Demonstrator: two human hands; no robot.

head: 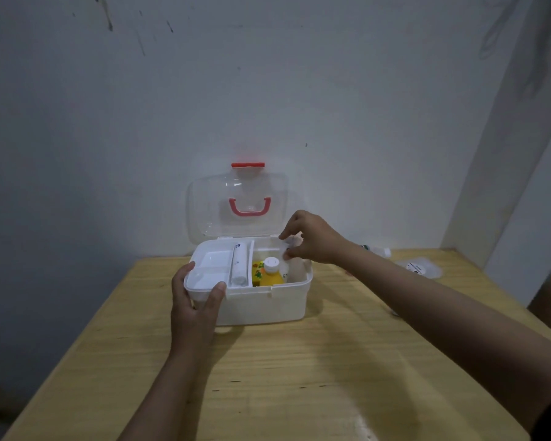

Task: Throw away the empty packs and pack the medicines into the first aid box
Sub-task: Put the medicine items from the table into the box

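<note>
Box (261, 300) sits open on the desk (299, 377), lid (204, 211) upright against the wall. Left hand (193, 310) grips its front-left corner at the tray (210, 265). Right hand (312, 238) pinches a small pale pack (287, 246) over the right side. A white tube (238, 265) lies front-to-back; an orange bottle (271, 275) stands cap up.

Forearms bare; hands (194, 308) bare; dark sleeve edge at right elbow.

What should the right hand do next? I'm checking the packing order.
Probably lower the small clear item pinched in the right hand into the open first aid box, beside the yellow bottle; it hangs just above that compartment while the left hand steadies the box.
</note>
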